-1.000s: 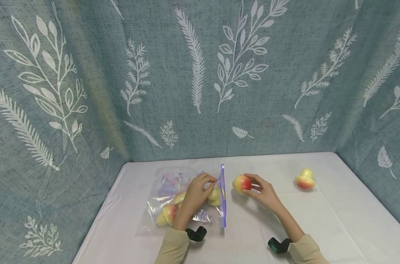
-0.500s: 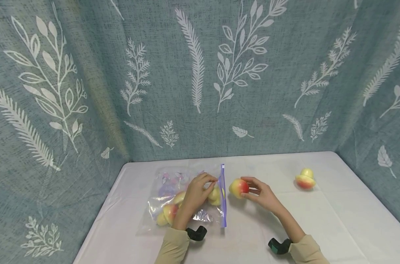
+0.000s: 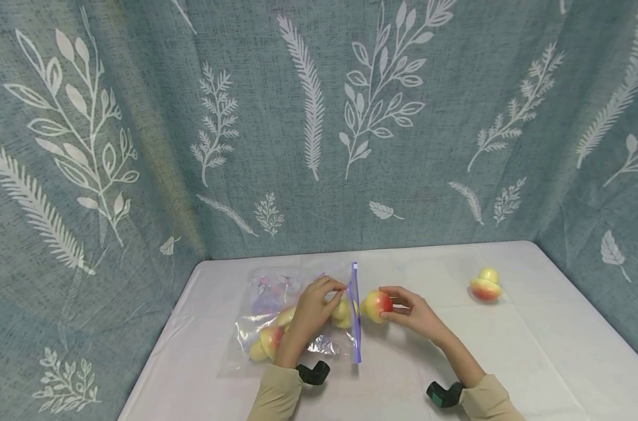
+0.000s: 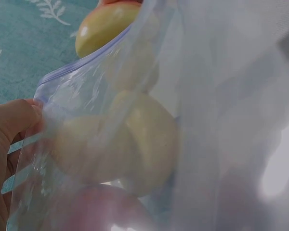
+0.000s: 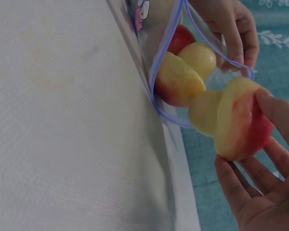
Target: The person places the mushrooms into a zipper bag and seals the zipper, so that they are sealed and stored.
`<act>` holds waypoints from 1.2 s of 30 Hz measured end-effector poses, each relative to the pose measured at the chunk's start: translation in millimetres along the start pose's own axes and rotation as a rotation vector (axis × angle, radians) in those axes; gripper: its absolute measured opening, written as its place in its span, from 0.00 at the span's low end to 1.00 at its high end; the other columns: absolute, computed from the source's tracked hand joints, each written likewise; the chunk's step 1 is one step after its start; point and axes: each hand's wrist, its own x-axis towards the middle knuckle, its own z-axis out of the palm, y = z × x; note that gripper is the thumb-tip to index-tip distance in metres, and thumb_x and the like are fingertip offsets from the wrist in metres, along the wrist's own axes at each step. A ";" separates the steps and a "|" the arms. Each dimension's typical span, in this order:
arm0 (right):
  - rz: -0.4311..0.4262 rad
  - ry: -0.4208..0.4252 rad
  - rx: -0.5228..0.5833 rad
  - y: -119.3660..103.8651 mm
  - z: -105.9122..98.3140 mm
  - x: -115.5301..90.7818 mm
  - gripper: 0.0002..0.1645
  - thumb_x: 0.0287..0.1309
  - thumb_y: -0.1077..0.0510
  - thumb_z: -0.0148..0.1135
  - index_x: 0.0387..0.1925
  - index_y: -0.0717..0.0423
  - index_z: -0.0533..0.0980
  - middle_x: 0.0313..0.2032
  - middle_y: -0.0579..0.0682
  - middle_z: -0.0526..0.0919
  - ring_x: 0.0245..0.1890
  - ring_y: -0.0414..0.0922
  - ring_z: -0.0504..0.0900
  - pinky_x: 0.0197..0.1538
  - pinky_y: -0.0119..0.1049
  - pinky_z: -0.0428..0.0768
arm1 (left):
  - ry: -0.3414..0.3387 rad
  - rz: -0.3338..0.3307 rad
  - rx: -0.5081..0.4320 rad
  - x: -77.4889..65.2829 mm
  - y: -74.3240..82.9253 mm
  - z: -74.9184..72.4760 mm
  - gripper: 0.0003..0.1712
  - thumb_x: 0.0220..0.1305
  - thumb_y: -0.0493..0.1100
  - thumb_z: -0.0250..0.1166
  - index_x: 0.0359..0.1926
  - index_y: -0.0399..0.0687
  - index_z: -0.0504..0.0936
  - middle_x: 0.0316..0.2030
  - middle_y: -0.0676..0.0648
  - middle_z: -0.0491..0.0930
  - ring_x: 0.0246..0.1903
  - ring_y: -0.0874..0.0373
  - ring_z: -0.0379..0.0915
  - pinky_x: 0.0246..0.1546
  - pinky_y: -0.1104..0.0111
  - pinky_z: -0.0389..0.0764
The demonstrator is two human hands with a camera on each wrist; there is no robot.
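Observation:
A clear zip bag (image 3: 357, 342) with a purple-edged mouth lies on the table, and several yellow-and-red mushroom-shaped pieces (image 5: 176, 79) are inside. My left hand (image 3: 314, 304) pinches the rim of the bag's mouth between thumb and fingers; the right wrist view shows the mouth standing apart as a loop. A toy mushroom (image 3: 378, 306) with a red-topped yellow cap and round yellow stem is held by its cap in my right hand (image 3: 416, 317). Its stem points at the bag's mouth, right at the opening (image 5: 204, 113). Bag film blurs the pieces in the left wrist view.
Another toy mushroom (image 3: 486, 286) lies at the right of the white-covered table (image 3: 508, 351). A teal curtain (image 3: 319, 210) with white leaf prints rises behind and at both sides. Dark wrist cameras (image 3: 313, 372) sit near both sleeves.
My right hand has carried its toy mushroom left and slightly toward me, up to the bag's mouth. My left hand stays on the bag's rim.

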 end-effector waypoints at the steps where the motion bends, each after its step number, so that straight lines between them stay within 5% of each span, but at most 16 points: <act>1: -0.002 -0.002 0.002 -1.8 0.5 -0.4 0.31 0.50 0.59 0.68 0.57 0.58 0.70 0.54 0.58 0.75 0.54 0.56 0.74 0.54 0.43 0.77 | -0.002 -0.001 -0.003 0.2 -0.1 0.0 0.05 0.59 0.37 0.64 0.36 0.47 0.83 0.34 0.54 0.81 0.38 0.59 0.78 0.63 0.64 0.66; 11: 0.017 -0.016 -0.078 -27.0 1.4 -5.7 0.30 0.50 0.60 0.68 0.56 0.60 0.71 0.51 0.56 0.78 0.48 0.47 0.75 0.47 0.31 0.79 | 0.010 0.020 -0.001 0.7 0.4 0.6 0.04 0.58 0.36 0.64 0.36 0.47 0.83 0.34 0.53 0.81 0.38 0.58 0.77 0.61 0.60 0.68; 22: 0.004 -0.112 -0.049 -24.0 -0.4 -6.3 0.30 0.52 0.59 0.67 0.57 0.60 0.70 0.53 0.56 0.77 0.52 0.52 0.75 0.50 0.33 0.78 | 0.007 0.019 0.003 0.5 -1.6 2.2 0.05 0.57 0.36 0.65 0.36 0.47 0.83 0.33 0.54 0.81 0.38 0.59 0.78 0.62 0.62 0.67; 29: -0.005 -0.136 -0.026 7.3 1.4 -1.9 0.30 0.52 0.55 0.67 0.57 0.51 0.70 0.54 0.51 0.77 0.52 0.43 0.76 0.51 0.33 0.78 | 0.010 0.026 -0.005 0.5 -1.4 1.5 0.05 0.57 0.36 0.65 0.36 0.47 0.83 0.33 0.54 0.81 0.38 0.60 0.78 0.62 0.63 0.67; 36: -0.008 -0.138 -0.013 -13.2 10.1 -4.3 0.29 0.52 0.60 0.66 0.57 0.59 0.69 0.53 0.56 0.76 0.51 0.44 0.76 0.51 0.31 0.78 | -0.006 0.009 -0.015 0.1 -1.4 0.6 0.05 0.59 0.38 0.64 0.36 0.48 0.83 0.34 0.55 0.80 0.39 0.61 0.77 0.62 0.63 0.66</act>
